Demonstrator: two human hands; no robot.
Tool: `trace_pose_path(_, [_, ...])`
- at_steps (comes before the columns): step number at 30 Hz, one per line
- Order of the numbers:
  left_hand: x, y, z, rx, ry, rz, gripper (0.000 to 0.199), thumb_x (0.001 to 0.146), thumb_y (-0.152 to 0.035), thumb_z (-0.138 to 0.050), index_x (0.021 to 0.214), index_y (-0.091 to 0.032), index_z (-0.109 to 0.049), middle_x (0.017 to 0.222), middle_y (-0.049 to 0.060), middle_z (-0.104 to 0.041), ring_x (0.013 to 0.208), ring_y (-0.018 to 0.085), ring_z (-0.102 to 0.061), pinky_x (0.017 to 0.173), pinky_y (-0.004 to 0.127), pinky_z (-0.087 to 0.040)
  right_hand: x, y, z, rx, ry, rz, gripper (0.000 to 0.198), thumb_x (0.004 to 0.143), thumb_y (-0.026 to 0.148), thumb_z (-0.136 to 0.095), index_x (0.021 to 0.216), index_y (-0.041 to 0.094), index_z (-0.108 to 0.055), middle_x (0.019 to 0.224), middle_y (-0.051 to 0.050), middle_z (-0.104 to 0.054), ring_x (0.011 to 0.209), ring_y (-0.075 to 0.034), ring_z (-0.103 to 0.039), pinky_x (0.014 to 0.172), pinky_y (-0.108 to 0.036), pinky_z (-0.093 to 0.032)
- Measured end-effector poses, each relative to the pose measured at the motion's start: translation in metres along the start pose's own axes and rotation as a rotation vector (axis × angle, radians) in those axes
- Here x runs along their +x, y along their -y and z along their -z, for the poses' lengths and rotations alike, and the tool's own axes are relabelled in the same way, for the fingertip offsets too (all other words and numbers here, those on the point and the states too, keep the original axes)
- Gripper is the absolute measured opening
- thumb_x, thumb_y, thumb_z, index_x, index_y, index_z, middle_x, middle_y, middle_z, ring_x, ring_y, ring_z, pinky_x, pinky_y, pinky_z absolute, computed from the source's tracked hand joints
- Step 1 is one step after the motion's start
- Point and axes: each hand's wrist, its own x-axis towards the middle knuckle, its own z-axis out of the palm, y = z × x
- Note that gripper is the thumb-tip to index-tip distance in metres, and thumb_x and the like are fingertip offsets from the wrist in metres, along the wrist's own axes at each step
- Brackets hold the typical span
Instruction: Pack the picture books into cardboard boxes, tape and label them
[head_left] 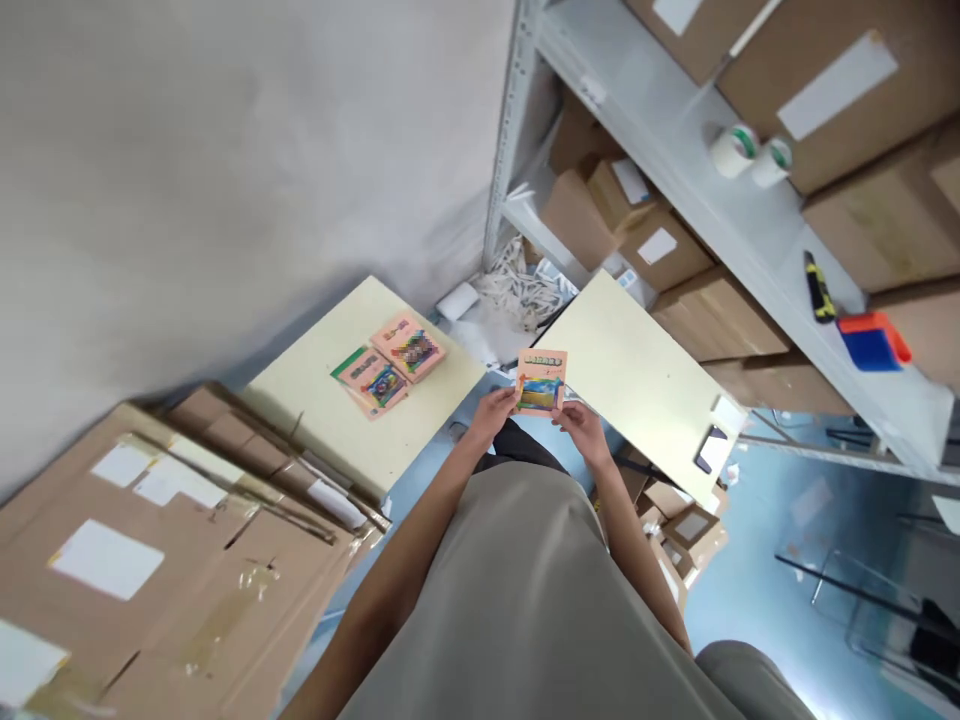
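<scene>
Between my two hands is a thin orange-pink book (pixel 541 380) with a colourful picture on its cover, held up in front of my body. My left hand (pixel 495 412) grips its lower left edge, and my right hand (pixel 580 426) pinches its lower right corner. To the left, two stacks of similar books lie side by side on a pale yellow table: the nearer left stack (pixel 373 382) shows a green edge, and the other stack (pixel 409 346) sits right against it.
The left table (pixel 330 330) stands by the wall; a second pale table (pixel 637 360) at right bears a phone (pixel 710 449). Large cartons (pixel 172 570) fill the lower left. Shelving (pixel 675 130) holds boxes, tape rolls (pixel 735 151) and a utility knife (pixel 818 287). White scraps (pixel 517 290) lie between the tables.
</scene>
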Motion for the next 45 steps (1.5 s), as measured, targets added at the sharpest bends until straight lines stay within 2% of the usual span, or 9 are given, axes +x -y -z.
trace_pose_path(5, [-0.002, -0.012, -0.042, 0.202, 0.208, -0.078, 0.053, 0.083, -0.068, -0.081, 0.107, -0.020, -0.082, 0.112, 0.012, -0.084, 0.100, 0.027, -0.078, 0.087, 0.035, -0.063, -0.024, -0.016, 0.055, 0.102, -0.193, 0.037, 0.055, 0.083, 0.070, -0.080, 0.109, 0.022, -0.077, 0.104, -0.010, -0.085, 0.096, -0.027, -0.080, 0.080, -0.038, -0.062])
trace_pose_path(12, [0.009, -0.028, -0.109, 0.397, 0.298, -0.107, 0.042, 0.090, -0.060, -0.077, 0.108, -0.022, -0.082, 0.116, 0.010, -0.085, 0.109, 0.029, -0.079, 0.089, 0.035, -0.063, -0.021, -0.030, 0.109, 0.210, -0.371, 0.117, 0.046, 0.085, 0.064, -0.082, 0.103, 0.023, -0.075, 0.097, -0.009, -0.084, 0.093, -0.027, -0.079, 0.085, -0.041, -0.064])
trace_pose_path(18, [0.038, -0.019, -0.197, 0.498, 0.336, -0.106, 0.049, 0.086, -0.064, -0.078, 0.105, -0.019, -0.082, 0.109, 0.010, -0.085, 0.100, 0.027, -0.079, 0.085, 0.035, -0.063, -0.007, -0.051, 0.172, 0.186, -0.441, 0.170, 0.034, 0.094, 0.057, -0.071, 0.097, 0.023, -0.075, 0.092, -0.008, -0.082, 0.086, -0.025, -0.077, 0.086, -0.042, -0.065])
trace_pose_path(23, [0.054, 0.000, -0.275, 0.495, 0.386, -0.143, 0.055, 0.077, -0.066, -0.086, 0.103, -0.018, -0.086, 0.108, 0.011, -0.086, 0.099, 0.030, -0.081, 0.091, 0.042, -0.067, 0.016, -0.060, 0.220, 0.018, -0.565, 0.192, 0.042, 0.096, 0.060, -0.066, 0.104, 0.022, -0.085, 0.117, -0.015, -0.080, 0.108, -0.031, -0.077, 0.085, -0.043, -0.068])
trace_pose_path(29, [0.052, 0.020, -0.350, 0.709, 0.359, -0.322, 0.032, 0.091, -0.053, -0.078, 0.105, -0.026, -0.089, 0.117, 0.003, -0.086, 0.096, 0.027, -0.082, 0.092, 0.044, -0.070, 0.034, -0.052, 0.255, 0.240, -0.508, 0.105, 0.043, 0.094, 0.058, -0.075, 0.120, 0.025, -0.080, 0.126, -0.012, -0.082, 0.110, -0.031, -0.082, 0.088, -0.041, -0.070])
trace_pose_path(34, [0.058, 0.021, -0.367, 0.793, 0.378, -0.388, 0.031, 0.095, -0.048, -0.076, 0.117, -0.027, -0.086, 0.132, 0.007, -0.082, 0.119, 0.029, -0.079, 0.106, 0.045, -0.066, 0.044, -0.062, 0.283, 0.210, -0.514, 0.070, 0.040, 0.100, 0.057, -0.062, 0.111, 0.023, -0.078, 0.100, -0.009, -0.084, 0.093, -0.030, -0.081, 0.077, -0.037, -0.066])
trace_pose_path(38, [0.082, 0.010, -0.354, 0.715, 0.150, -0.353, 0.058, 0.093, -0.056, -0.079, 0.139, -0.022, -0.074, 0.151, 0.016, -0.071, 0.136, 0.031, -0.070, 0.112, 0.045, -0.062, 0.047, -0.067, 0.299, 0.423, -0.365, 0.132, 0.049, 0.097, 0.062, -0.065, 0.117, 0.020, -0.079, 0.096, -0.008, -0.083, 0.092, -0.029, -0.078, 0.081, -0.038, -0.064])
trace_pose_path(42, [0.101, 0.000, -0.344, 0.590, 0.239, -0.099, 0.061, 0.085, -0.067, -0.082, 0.119, -0.016, -0.080, 0.127, 0.016, -0.082, 0.120, 0.032, -0.077, 0.103, 0.044, -0.065, 0.045, -0.068, 0.306, 0.553, -0.299, 0.138, 0.052, 0.094, 0.065, -0.072, 0.120, 0.020, -0.080, 0.093, -0.006, -0.082, 0.088, -0.026, -0.077, 0.083, -0.037, -0.064])
trace_pose_path(45, [0.102, 0.000, -0.344, 0.581, 0.239, -0.072, 0.059, 0.081, -0.069, -0.085, 0.109, -0.017, -0.081, 0.110, 0.012, -0.085, 0.106, 0.029, -0.080, 0.092, 0.041, -0.068, 0.045, -0.072, 0.307, 0.531, -0.310, 0.117, 0.056, 0.095, 0.067, -0.072, 0.124, 0.020, -0.081, 0.088, -0.005, -0.082, 0.086, -0.026, -0.077, 0.081, -0.038, -0.065])
